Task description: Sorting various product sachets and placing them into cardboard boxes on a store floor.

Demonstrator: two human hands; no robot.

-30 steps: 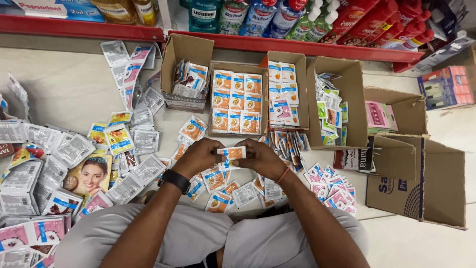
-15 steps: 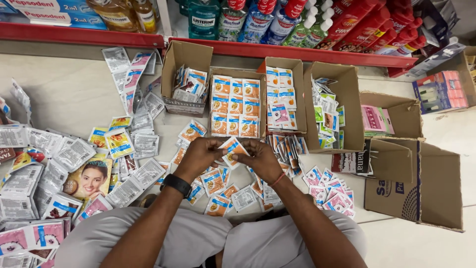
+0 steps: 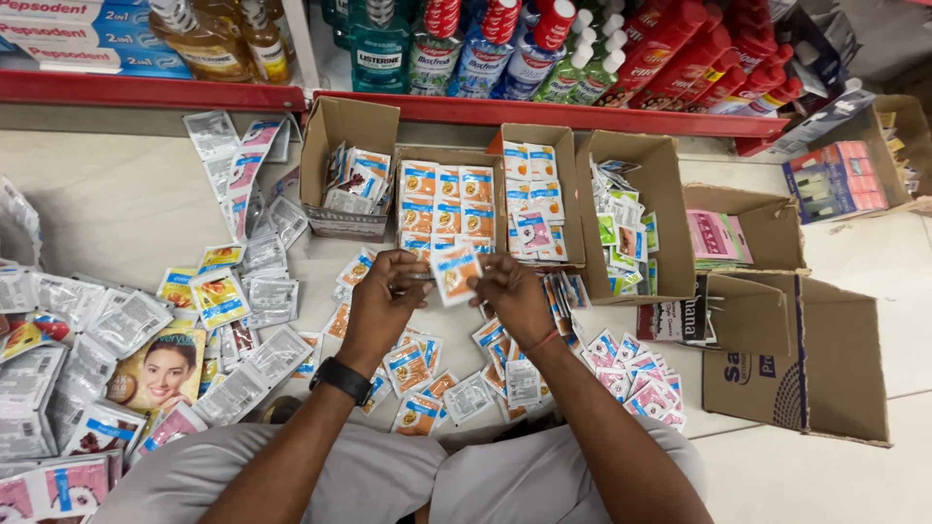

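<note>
The person sits on the floor before a shop shelf, and both hands meet over one small orange-and-white sachet, held in the air just above the near edge of the cardboard box of matching sachets. The left hand, a black watch on its wrist, pinches the sachet's left edge between thumb and fingertips; the right hand, with a thin red thread at the wrist, pinches the right edge in the same way, so both hands are closed on the packet rather than lying flat. The sachet looks like a thin, flat foil or plastic pouch: very light, limp enough to bend, and probably slick on its glossy face, so a pinch at the sealed edges seems the surest hold, while squeezing its filled middle could burst it. Loose orange sachets lie scattered on the floor between the forearms, pink-and-white sachets lie to the right, and silver sachet strips spread to the left. Further boxes stand in a row: one with blue-and-white packets to the left and one with green packets to the right.
</note>
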